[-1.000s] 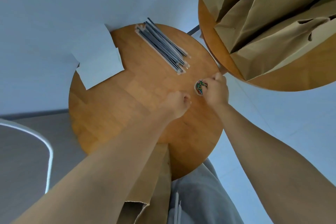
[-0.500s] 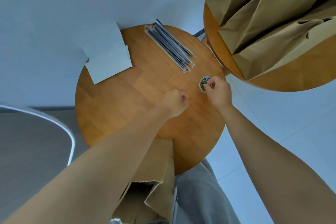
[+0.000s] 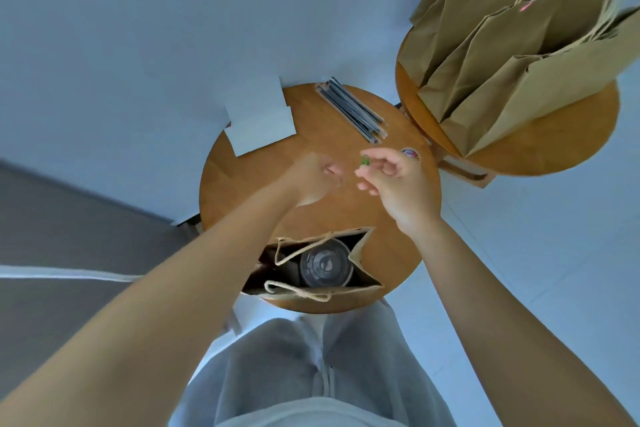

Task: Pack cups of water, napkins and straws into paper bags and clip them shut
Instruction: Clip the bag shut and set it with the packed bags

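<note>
We saw a round wooden table (image 3: 242, 191); around its open paper bag (image 3: 360, 291) lay napkins (image 3: 263, 128), straws (image 3: 353, 111) and a clip tub (image 3: 411, 153) beyond.

Two round wooden tables (image 3: 263, 198) (image 3: 568, 135), grey floor (image 3: 104, 28)

No readable text anywhere. Small round tub (image 3: 411, 153) at 2 o'clock on the desk (image 3: 263, 177) has a colourful printed top, too blurred to read.

Bright, even daylight; wide-angle bending and motion blur at edges.
</note>
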Action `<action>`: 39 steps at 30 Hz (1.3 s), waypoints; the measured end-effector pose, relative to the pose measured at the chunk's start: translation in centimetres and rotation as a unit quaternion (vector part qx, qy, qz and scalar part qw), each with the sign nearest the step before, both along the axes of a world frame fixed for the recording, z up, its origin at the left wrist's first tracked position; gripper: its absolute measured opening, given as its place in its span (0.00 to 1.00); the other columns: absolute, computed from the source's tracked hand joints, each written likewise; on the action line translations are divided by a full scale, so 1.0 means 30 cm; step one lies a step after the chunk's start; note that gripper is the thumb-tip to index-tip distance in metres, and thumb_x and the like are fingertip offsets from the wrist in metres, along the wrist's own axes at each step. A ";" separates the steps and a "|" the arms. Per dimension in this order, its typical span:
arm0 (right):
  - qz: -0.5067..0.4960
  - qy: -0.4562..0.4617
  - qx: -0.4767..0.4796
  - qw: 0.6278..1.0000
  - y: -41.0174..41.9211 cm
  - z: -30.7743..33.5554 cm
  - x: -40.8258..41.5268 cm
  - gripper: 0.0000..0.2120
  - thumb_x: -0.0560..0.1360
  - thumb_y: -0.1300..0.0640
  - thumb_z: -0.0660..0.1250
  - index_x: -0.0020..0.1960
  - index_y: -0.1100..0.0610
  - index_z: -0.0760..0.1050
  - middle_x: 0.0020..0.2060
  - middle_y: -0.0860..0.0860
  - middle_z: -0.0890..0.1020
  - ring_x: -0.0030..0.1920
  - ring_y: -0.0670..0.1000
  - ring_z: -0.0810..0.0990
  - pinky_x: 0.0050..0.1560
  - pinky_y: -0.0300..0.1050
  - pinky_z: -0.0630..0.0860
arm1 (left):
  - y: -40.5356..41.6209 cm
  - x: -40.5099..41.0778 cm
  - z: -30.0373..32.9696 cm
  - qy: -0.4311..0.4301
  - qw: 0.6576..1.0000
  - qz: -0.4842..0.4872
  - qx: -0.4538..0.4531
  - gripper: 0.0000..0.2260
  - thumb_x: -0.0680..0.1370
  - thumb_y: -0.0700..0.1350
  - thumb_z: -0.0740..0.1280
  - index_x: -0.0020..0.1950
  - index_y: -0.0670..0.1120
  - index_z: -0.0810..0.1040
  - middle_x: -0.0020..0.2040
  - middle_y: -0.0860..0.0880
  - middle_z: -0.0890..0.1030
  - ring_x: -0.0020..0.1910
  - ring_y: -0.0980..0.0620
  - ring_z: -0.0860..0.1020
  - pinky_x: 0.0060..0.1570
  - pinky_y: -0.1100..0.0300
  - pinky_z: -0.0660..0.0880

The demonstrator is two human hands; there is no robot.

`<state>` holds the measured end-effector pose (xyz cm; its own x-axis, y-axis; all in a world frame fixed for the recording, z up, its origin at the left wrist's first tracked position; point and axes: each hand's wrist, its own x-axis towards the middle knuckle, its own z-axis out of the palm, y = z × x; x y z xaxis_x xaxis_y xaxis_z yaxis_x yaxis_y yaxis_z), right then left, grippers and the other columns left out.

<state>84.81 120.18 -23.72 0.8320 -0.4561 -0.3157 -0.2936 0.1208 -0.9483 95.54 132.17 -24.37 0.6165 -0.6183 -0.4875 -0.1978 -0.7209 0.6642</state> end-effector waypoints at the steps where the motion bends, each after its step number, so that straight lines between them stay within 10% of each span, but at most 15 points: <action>1: 0.000 -0.006 -0.005 1.000 0.032 0.019 -0.026 0.10 0.73 0.65 0.68 0.49 0.52 0.77 0.38 0.48 0.81 0.33 0.44 0.81 0.33 0.33 0.75 | 0.048 -0.020 0.021 -0.009 1.000 -0.003 -0.001 0.10 0.78 0.39 0.62 0.55 0.43 0.80 0.54 0.47 0.80 0.52 0.51 0.76 0.53 0.59 0.71; 17: 0.043 0.045 -0.238 0.969 0.277 0.119 -0.320 0.05 0.77 0.55 0.65 0.52 0.51 0.74 0.34 0.47 0.80 0.29 0.42 0.79 0.31 0.34 0.76 | 0.437 -0.275 0.062 -0.171 0.984 -0.046 -0.005 0.18 0.73 0.33 0.64 0.56 0.53 0.78 0.50 0.52 0.79 0.52 0.48 0.76 0.50 0.54 0.76; 22: 0.090 0.049 -0.261 0.960 0.321 0.104 -0.353 0.03 0.77 0.59 0.65 0.46 0.54 0.76 0.31 0.47 0.79 0.28 0.41 0.77 0.29 0.31 0.72 | 0.449 -0.282 0.049 -0.117 0.974 -0.158 0.114 0.34 0.68 0.44 0.70 0.72 0.54 0.62 0.68 0.49 0.69 0.73 0.45 0.59 0.71 0.36 0.49; 30: 0.143 0.061 -0.295 0.943 0.333 0.117 -0.330 0.06 0.77 0.64 0.63 0.49 0.56 0.77 0.37 0.45 0.78 0.35 0.39 0.78 0.37 0.28 0.73 | 0.440 -0.269 0.103 -0.126 0.917 -0.282 0.251 0.45 0.68 0.49 0.74 0.77 0.53 0.50 0.77 0.50 0.54 0.76 0.43 0.48 0.71 0.39 0.49; 35: 0.165 0.059 -0.379 0.909 0.338 0.114 -0.309 0.06 0.76 0.64 0.64 0.50 0.59 0.80 0.44 0.50 0.76 0.44 0.47 0.76 0.43 0.35 0.70 | 0.418 -0.333 0.015 -0.223 0.962 -0.156 0.034 0.15 0.73 0.54 0.70 0.55 0.48 0.75 0.52 0.51 0.79 0.57 0.49 0.74 0.69 0.49 0.57; 39: 0.173 0.060 -0.447 0.876 0.338 0.111 -0.306 0.08 0.78 0.64 0.61 0.51 0.61 0.79 0.48 0.54 0.76 0.46 0.51 0.75 0.48 0.43 0.73 | 0.407 -0.324 -0.029 -0.213 0.975 -0.053 0.022 0.09 0.78 0.53 0.65 0.50 0.49 0.80 0.45 0.50 0.81 0.45 0.48 0.78 0.41 0.58 0.67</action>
